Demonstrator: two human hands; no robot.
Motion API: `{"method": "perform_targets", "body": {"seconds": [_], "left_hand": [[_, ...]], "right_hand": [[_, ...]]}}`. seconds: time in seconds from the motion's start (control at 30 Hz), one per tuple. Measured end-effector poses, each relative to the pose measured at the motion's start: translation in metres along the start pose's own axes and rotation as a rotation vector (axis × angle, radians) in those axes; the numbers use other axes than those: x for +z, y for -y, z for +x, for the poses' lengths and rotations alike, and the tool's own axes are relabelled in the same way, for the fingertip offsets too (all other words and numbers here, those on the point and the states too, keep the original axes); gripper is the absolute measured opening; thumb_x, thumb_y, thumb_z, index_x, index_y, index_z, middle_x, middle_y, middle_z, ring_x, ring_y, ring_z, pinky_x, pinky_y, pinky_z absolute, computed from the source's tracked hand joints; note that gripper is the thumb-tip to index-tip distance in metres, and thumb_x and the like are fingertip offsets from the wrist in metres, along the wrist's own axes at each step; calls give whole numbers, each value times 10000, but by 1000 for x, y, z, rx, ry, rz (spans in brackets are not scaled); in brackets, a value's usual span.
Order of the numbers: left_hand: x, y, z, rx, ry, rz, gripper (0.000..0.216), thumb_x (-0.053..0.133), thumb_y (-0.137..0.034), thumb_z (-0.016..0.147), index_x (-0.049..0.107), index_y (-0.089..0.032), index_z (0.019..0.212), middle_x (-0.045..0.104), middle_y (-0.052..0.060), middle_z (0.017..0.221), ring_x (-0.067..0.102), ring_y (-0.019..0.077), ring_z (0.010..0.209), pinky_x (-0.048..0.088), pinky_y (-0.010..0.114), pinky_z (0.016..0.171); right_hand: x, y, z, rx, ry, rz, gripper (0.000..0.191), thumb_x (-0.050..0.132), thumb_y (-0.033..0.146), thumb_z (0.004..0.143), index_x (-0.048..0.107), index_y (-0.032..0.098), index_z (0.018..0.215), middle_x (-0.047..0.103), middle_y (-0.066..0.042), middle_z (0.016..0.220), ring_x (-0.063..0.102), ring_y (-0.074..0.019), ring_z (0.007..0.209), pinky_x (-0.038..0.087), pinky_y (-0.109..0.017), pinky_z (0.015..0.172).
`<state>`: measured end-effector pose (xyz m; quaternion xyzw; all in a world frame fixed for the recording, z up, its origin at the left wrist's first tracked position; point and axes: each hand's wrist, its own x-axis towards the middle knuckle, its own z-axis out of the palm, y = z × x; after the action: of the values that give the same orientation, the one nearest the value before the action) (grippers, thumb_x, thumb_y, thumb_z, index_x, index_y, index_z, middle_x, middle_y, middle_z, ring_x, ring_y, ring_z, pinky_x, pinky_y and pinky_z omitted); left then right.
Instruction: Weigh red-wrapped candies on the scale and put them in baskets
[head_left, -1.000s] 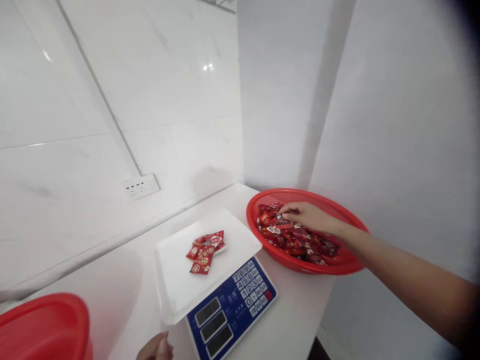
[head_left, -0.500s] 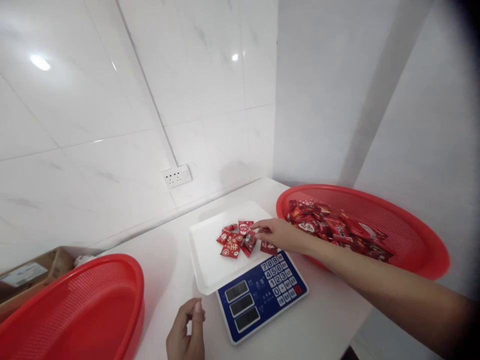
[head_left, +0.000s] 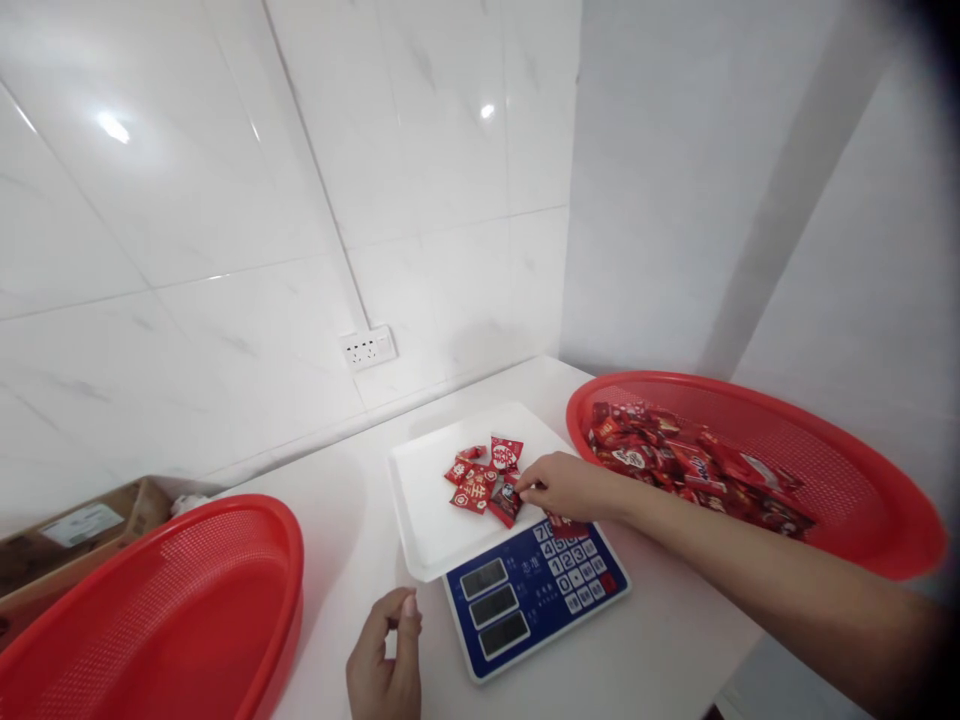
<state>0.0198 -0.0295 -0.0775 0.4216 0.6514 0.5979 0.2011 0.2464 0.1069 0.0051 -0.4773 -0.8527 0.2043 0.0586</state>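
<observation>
Small red snack packets (head_left: 474, 488) lie in a loose cluster on the white tray (head_left: 427, 530) of a blue-and-white weighing scale (head_left: 495, 650). My right hand (head_left: 559, 485) is over the tray's right side, its fingers closed together, fingertips at a dark-and-red packet (head_left: 505, 500). Another red packet (head_left: 568, 526) shows beneath the palm, above the number keys, and appears held by the curled fingers. My left hand (head_left: 384, 650) is by the scale's near left corner, fingers curled toward the thumb, with nothing visible in it. The scale's displays look dark.
At right, a red perforated basket (head_left: 885, 500) holds many red packets (head_left: 690, 465). Another red basket (head_left: 225, 590) is at left, with a cardboard box (head_left: 90, 530) behind it. A tiled wall with a socket (head_left: 367, 347) backs the white table (head_left: 337, 520).
My right hand has moved nearer to me, its fingertips passing from the upper packet to the dark-and-red one. The packet under its palm moved along. The view has shifted slightly; my left hand stays curled.
</observation>
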Motion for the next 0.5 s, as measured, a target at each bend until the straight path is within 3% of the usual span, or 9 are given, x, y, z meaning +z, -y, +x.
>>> {"method": "perform_targets", "body": {"seconds": [0.13,0.27,0.4,0.5], "left_hand": [[0,1,1,-2,-13,-2,415,577,-606,684,643,-197,714,568,10,582,545,145,571,387,188,405],[1,5,2,32,-39,-6,433,578,-621,675,652,-196,715,582,4,581,546,144,552,458,221,535],[0,10,2,48,-48,42,470,560,-656,665,655,-198,706,589,-1,572,552,149,561,461,239,598],[-2,12,2,43,-42,86,479,541,-668,671,655,-205,708,605,-2,595,568,149,581,459,238,619]], "right_hand": [[-1,3,-3,15,-27,56,296,479,299,784,725,238,936,724,-52,879,636,-217,788,439,-291,691],[-14,-7,-18,134,-79,198,392,499,335,788,635,204,1132,703,-52,795,627,-198,699,458,-283,644],[-36,-47,-44,227,-195,228,431,490,378,794,580,211,1182,692,-61,846,638,-236,755,491,-329,679],[-47,-96,-67,277,-329,161,373,515,361,778,612,276,1129,644,-57,1125,593,-302,998,467,-399,856]]}}
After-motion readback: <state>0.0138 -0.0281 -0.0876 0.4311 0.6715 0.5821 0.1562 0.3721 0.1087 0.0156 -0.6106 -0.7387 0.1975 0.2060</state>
